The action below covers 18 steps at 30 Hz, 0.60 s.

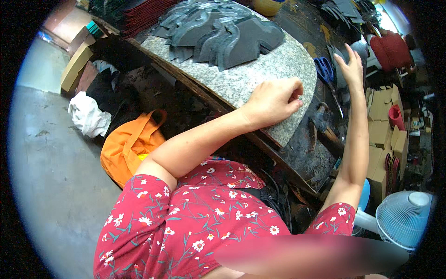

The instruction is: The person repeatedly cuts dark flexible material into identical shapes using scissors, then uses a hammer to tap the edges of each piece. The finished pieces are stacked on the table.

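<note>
My left hand hovers over, or rests on, the speckled stone slab; which of the two I cannot tell. Its fingers curl in loosely and nothing shows in them. Farther off on the slab lies an overlapping pile of dark grey, curved cut pieces. My right hand is raised at the right side of the bench, its thumb and fingers apart and holding nothing. Just left of it lie blue-handled scissors. A hammer lies on the dark bench top, between the slab and my right forearm.
Dark red layered pieces are stacked beyond the pile. An orange bag and a white cloth are left of the bench. On the right stand cardboard boxes and a blue-and-white fan.
</note>
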Motion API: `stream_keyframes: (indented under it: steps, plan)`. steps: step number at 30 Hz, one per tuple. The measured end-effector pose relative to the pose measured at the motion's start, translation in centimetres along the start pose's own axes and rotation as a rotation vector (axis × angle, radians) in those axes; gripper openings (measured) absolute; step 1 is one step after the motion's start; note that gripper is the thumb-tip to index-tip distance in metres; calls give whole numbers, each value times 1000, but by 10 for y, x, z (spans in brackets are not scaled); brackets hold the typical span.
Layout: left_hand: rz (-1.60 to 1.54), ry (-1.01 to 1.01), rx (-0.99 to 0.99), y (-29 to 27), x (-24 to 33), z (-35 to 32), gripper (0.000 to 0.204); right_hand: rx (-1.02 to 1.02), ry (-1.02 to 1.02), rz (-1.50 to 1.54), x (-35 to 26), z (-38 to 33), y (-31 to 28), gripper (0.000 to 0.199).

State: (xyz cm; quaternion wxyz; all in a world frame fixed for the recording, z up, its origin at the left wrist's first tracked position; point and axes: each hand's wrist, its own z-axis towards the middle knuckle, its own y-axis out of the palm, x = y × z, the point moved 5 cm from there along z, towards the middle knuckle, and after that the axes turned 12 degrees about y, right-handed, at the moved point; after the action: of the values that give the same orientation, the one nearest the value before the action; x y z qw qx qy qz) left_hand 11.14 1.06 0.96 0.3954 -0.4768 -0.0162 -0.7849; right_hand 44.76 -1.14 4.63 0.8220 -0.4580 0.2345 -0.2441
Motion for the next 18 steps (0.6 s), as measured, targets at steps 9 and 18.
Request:
stream_keyframes:
  steps: [9,18]
  plan:
    - [267,581,560,-72,42,-29,47,-122,-741,219,-243,-123,-24,84]
    - [458,140,396,-116,-22,-26,69,-29,-793,227,-241,-135,-20,59]
